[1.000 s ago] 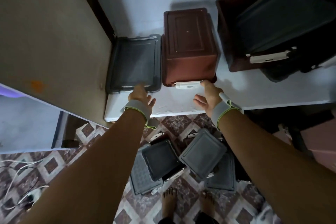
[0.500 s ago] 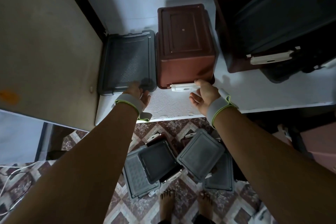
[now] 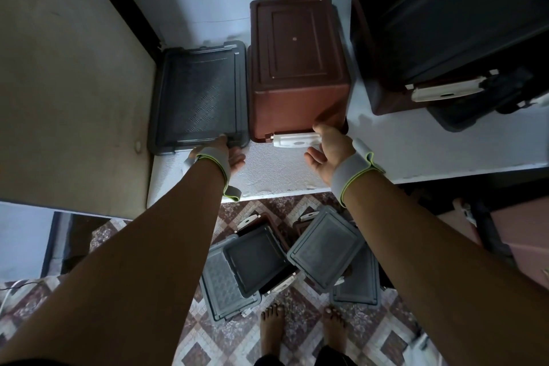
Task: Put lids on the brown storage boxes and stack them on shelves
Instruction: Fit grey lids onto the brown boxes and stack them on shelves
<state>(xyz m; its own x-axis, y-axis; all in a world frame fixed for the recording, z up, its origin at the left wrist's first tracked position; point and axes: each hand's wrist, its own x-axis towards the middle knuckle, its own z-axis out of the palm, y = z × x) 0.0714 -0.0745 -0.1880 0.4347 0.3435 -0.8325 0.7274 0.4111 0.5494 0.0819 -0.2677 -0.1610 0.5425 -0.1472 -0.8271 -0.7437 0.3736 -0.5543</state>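
Item: brown box (image 3: 297, 68), lying upside down on shelf (image 3: 276, 169), grey lid (image 3: 199, 98) just beside it. Right hand (image 3: 329, 151) is touching its near corner, fingers loosely spread. Left hand (image 3: 225, 154) is meeting the lid's edge, grip unclear. Likely needing both hands for righting the box.

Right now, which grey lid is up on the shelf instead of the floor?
The dark grey lid at the left hand, flat beside the upturned brown box; the other lids lie heaped on the tiled floor.

Brown box (image 3: 297, 68), grey lid (image 3: 202, 98), checkered floor (image 3: 297, 333)
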